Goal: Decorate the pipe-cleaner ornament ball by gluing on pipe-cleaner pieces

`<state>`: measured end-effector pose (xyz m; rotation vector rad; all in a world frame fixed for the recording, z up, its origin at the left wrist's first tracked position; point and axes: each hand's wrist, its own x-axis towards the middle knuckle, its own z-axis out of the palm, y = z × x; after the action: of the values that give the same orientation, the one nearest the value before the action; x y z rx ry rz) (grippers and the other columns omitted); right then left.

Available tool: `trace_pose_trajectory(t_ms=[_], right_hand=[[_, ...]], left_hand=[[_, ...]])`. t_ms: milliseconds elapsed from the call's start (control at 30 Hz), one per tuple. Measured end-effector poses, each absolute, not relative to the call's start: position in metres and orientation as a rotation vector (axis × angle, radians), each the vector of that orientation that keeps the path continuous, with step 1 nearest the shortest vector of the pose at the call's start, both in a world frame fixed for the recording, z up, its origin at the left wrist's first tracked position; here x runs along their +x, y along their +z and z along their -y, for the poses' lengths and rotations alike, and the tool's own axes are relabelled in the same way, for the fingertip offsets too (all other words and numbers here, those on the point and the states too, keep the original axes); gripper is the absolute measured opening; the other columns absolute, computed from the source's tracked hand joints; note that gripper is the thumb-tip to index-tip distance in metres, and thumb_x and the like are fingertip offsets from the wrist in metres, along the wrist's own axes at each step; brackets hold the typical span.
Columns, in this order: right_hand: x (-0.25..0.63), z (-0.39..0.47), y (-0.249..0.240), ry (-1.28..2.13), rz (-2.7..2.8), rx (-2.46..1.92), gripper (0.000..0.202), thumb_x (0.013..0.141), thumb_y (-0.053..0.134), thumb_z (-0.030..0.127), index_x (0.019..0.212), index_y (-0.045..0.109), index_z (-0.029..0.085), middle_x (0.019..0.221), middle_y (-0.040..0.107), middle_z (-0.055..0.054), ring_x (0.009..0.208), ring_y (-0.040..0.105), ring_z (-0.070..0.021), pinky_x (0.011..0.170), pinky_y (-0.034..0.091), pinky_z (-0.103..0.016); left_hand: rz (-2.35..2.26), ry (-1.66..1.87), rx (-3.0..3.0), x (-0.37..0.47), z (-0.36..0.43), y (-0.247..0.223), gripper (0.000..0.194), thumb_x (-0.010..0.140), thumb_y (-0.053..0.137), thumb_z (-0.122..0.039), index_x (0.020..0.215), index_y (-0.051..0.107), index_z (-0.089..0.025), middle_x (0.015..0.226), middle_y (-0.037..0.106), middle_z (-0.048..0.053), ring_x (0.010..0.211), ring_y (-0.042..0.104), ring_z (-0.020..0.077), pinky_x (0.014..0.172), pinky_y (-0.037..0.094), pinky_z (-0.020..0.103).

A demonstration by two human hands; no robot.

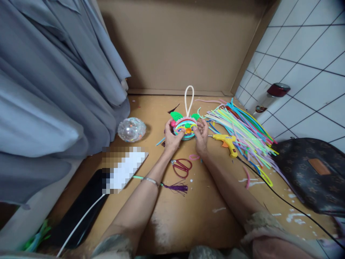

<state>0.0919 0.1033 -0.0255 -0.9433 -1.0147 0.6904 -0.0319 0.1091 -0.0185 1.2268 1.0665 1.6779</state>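
Left hand (172, 139): gripping ornament (185, 123), left edge
Right hand (201, 137): gripping its right edge
Glue gun (228, 142): print too small to read
Bag (302, 180): flower pattern, tan patch (319, 166)

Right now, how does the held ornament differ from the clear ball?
The ornament is held between the left hand and right hand; the clear ball rests on the table, untouched.
The ornament is brightly multicoloured; the clear ball is see-through with small coloured bits.
The ornament has a pale loop on top; the clear ball shows none.
Shared: roundish outline.
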Motion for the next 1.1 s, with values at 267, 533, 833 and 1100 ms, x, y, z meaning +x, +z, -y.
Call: trace_pose_trajectory(t_ms=[267,533,833,1100], right_hand=[[0.0940,-0.1016,-0.0261,0.678,1.075,-0.959,0.073,0.085,0.063,0.059,0.147,0.042,0.026,0.130,0.059,-0.012,0.114,0.061,-0.0248,0.096,0.055,-0.044],[0.0929,-0.0976,-0.0238,0.707,1.043,-0.967,0.075,0.082,0.068,0.057,0.146,0.044,0.026,0.134,0.059,-0.013,0.119,0.060,-0.0262,0.101,0.055,-0.046],[0.0938,-0.1011,-0.0278,0.666,1.093,-0.975,0.071,0.087,0.062,0.057,0.147,0.042,0.026,0.134,0.058,-0.013,0.120,0.059,-0.0260,0.102,0.054,-0.047],[0.0946,-0.1008,-0.0254,0.666,1.097,-1.006,0.068,0.086,0.061,0.054,0.145,0.043,0.026,0.135,0.058,-0.013,0.120,0.059,-0.0261,0.102,0.054,-0.047]], left_hand=[[-1.067,1.680,1.217,-0.0302,-0.1121,-0.0209,0.077,0.067,0.082,-0.037,0.135,0.050,-0.022,0.129,0.063,0.011,0.120,0.065,0.0260,0.106,0.051,0.038],[-1.086,1.674,1.201,-0.0286,-0.1120,-0.0190,0.075,0.066,0.079,-0.028,0.134,0.049,-0.022,0.127,0.064,0.009,0.118,0.065,0.0247,0.105,0.052,0.038],[-1.060,1.670,1.210,-0.0310,-0.1116,-0.0226,0.072,0.068,0.083,-0.035,0.132,0.052,-0.024,0.127,0.063,0.009,0.118,0.064,0.0251,0.106,0.051,0.038],[-0.998,1.676,1.235,-0.0329,-0.1079,-0.0207,0.073,0.070,0.082,-0.041,0.134,0.052,-0.024,0.129,0.062,0.009,0.119,0.062,0.0258,0.106,0.049,0.039]])
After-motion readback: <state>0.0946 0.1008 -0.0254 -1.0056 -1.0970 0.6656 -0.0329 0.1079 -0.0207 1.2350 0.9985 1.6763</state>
